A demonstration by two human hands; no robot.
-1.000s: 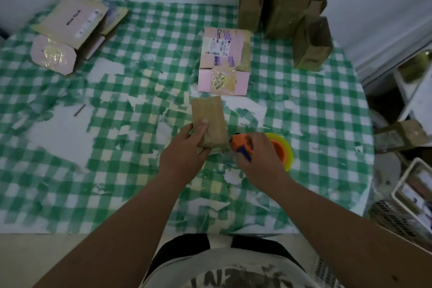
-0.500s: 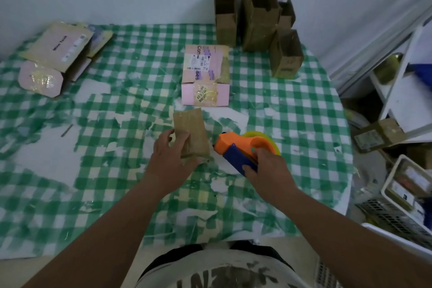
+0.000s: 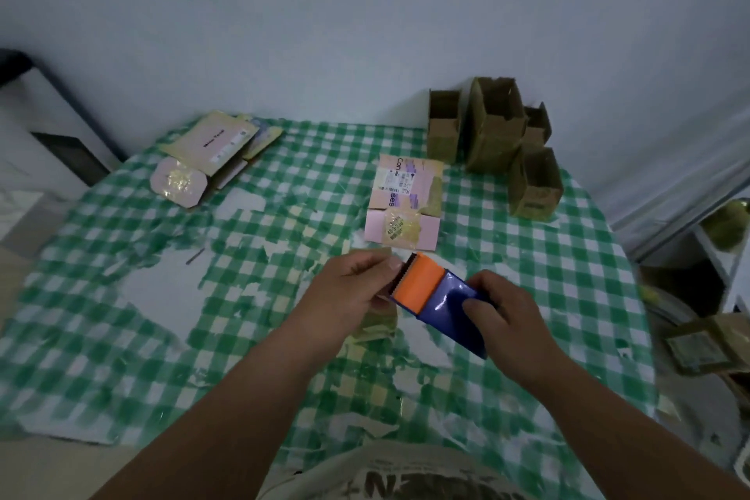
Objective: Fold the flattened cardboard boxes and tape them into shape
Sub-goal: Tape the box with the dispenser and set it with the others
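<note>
My right hand (image 3: 505, 321) grips the blue handle of the tape dispenser (image 3: 440, 298), fingers curled round it. My left hand (image 3: 351, 292) is right at the orange end, where the jagged cutter is. Its fingers look pinched there, maybe on the tape end, but I cannot tell for sure. The small brown box (image 3: 375, 327) I am working on lies on the surface just under my left hand, mostly hidden. The pink box (image 3: 401, 207) sits a little past the dispenser, and the folded brown boxes (image 3: 495, 134) stand farther behind it by the wall.

What could go wrong: the teeth are very near my fingers and could scratch me. The tape could stick to itself. Nobody holds the small box, so it could slide when I press tape on.
</note>
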